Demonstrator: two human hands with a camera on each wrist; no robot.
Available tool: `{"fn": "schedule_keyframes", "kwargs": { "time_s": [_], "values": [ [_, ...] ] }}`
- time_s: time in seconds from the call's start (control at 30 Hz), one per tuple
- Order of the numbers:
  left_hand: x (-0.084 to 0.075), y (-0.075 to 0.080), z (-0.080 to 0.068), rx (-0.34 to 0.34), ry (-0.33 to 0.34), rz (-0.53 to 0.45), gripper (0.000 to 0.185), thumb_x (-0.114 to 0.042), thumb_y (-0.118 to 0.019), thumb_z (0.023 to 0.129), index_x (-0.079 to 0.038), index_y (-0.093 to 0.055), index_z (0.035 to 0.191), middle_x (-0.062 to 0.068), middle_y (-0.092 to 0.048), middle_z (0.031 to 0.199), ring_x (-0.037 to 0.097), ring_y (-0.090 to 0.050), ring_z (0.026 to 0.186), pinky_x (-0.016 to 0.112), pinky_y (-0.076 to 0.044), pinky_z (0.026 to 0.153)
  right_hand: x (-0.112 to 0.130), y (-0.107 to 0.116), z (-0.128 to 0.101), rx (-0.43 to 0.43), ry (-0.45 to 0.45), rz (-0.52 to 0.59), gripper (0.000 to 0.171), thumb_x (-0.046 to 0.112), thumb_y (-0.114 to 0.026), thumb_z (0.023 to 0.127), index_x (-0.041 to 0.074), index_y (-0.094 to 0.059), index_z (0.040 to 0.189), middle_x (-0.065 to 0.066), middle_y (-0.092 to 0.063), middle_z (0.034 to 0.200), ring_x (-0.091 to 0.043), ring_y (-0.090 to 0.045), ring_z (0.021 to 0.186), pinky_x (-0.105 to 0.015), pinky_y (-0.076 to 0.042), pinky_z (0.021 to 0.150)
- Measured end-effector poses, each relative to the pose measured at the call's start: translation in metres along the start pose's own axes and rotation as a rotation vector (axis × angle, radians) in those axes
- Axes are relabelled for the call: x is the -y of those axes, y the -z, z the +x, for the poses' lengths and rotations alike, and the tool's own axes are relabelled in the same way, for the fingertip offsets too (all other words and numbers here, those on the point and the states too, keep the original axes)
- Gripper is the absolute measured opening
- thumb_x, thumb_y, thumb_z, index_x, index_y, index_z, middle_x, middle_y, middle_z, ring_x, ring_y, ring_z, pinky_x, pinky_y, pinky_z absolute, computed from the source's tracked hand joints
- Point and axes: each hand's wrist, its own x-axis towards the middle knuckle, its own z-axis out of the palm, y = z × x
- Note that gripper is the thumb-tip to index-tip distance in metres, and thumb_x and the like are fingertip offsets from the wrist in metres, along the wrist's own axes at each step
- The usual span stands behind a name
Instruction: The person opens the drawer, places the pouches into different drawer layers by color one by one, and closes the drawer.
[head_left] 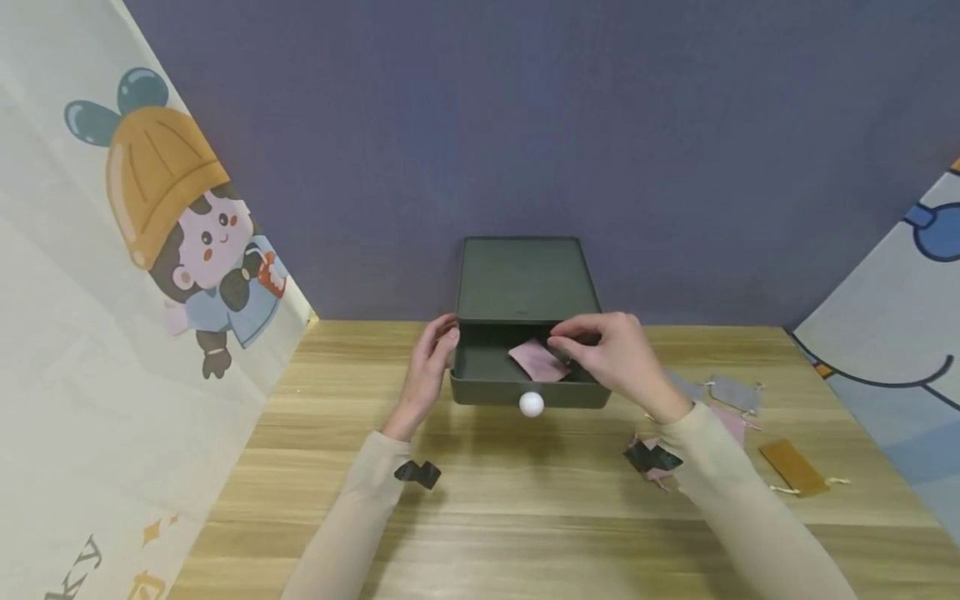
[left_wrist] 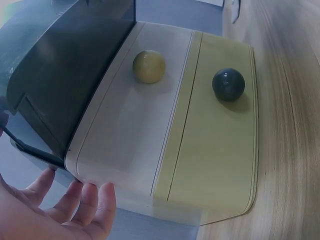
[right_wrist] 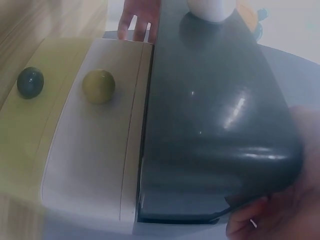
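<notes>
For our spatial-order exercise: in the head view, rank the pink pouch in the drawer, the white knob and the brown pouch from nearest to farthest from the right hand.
1. Pink pouch, in the drawer under the right hand.
2. White knob, drawer front, lower left.
3. Brown pouch, on the table, far right.

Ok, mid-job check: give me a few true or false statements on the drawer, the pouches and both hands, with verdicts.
1. The top drawer is pulled out. True.
2. The right hand is over the open drawer, by a pink pouch. True.
3. The left hand lies flat on the table, away from the drawers. False: it is at the drawer's left side.
4. The open drawer's knob is black. False: it is white.
5. More pouches lie on the table to the right. True.
</notes>
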Motion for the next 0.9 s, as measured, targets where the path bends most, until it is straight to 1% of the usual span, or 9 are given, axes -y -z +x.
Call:
{"fn": "schedule_keyframes", "kwargs": {
  "time_s": [0.1, 0.3, 0.47, 0.63, 0.73, 0.83, 0.9],
  "values": [
    [0.0, 0.0, 0.0, -0.001, -0.001, 0.004, 0.053, -0.028, -0.051, 0.107, -0.002, -0.051, 0.153, 0.023, -0.056, 0.154, 0.039, -0.057, 0.138, 0.027, -0.051, 0.086, -0.002, 0.002, -0.002, -0.029, 0.003, 0.032, 0.006, 0.018, -0.083, 0.094, 0.016, -0.086, 0.1, -0.001, -0.083, 0.093, -0.008, -0.071, 0.075, -0.019, -0.053, 0.066],
    [0.002, 0.001, 0.001, 0.001, 0.0, 0.0, 0.054, -0.028, -0.051, 0.107, -0.001, -0.051, 0.154, 0.024, -0.056, 0.154, 0.04, -0.057, 0.137, 0.027, -0.051, 0.087, -0.002, 0.007, -0.008, -0.089, -0.036, 0.104, 0.005, 0.019, -0.083, 0.094, 0.015, -0.086, 0.098, -0.003, -0.083, 0.09, -0.006, -0.064, 0.068, -0.017, -0.049, 0.06],
    [0.001, 0.001, 0.001, 0.002, -0.003, 0.0, 0.053, -0.027, -0.05, 0.107, -0.002, -0.051, 0.154, 0.024, -0.056, 0.154, 0.039, -0.056, 0.137, 0.026, -0.051, 0.088, -0.004, 0.011, -0.016, -0.134, -0.082, 0.113, 0.007, 0.019, -0.082, 0.095, 0.014, -0.085, 0.099, -0.004, -0.083, 0.092, -0.003, -0.065, 0.071, -0.017, -0.051, 0.063],
    [0.0, 0.001, 0.0, 0.004, -0.005, -0.003, 0.053, -0.028, -0.051, 0.107, -0.002, -0.051, 0.153, 0.023, -0.056, 0.154, 0.039, -0.056, 0.137, 0.026, -0.05, 0.087, -0.006, 0.014, -0.024, -0.18, -0.094, 0.142, 0.007, 0.018, -0.082, 0.095, 0.013, -0.085, 0.1, -0.005, -0.082, 0.094, -0.003, -0.067, 0.074, -0.017, -0.054, 0.067],
    [-0.001, 0.001, 0.0, 0.008, -0.004, -0.005, 0.054, -0.028, -0.051, 0.107, -0.002, -0.05, 0.154, 0.024, -0.056, 0.154, 0.04, -0.056, 0.137, 0.027, -0.05, 0.088, -0.007, 0.016, -0.028, -0.215, -0.104, 0.173, 0.008, 0.017, -0.083, 0.094, 0.012, -0.084, 0.101, 0.002, -0.081, 0.094, -0.003, -0.069, 0.075, -0.016, -0.056, 0.07],
    [-0.002, 0.001, -0.001, 0.011, -0.003, -0.004, 0.054, -0.029, -0.051, 0.107, -0.001, -0.05, 0.154, 0.024, -0.055, 0.155, 0.041, -0.056, 0.138, 0.028, -0.051, 0.089, -0.008, 0.017, -0.032, -0.243, -0.121, 0.202, 0.009, 0.017, -0.083, 0.094, 0.012, -0.084, 0.101, 0.018, -0.078, 0.092, -0.003, -0.069, 0.074, -0.016, -0.055, 0.068],
    [-0.003, 0.001, -0.001, 0.01, -0.004, -0.004, 0.054, -0.029, -0.05, 0.107, -0.001, -0.05, 0.154, 0.024, -0.055, 0.155, 0.041, -0.056, 0.138, 0.028, -0.051, 0.089, -0.008, 0.018, -0.035, -0.263, -0.128, 0.22, 0.009, 0.016, -0.083, 0.094, 0.012, -0.084, 0.101, 0.025, -0.075, 0.091, -0.003, -0.069, 0.074, -0.016, -0.054, 0.067]
  ]
}}
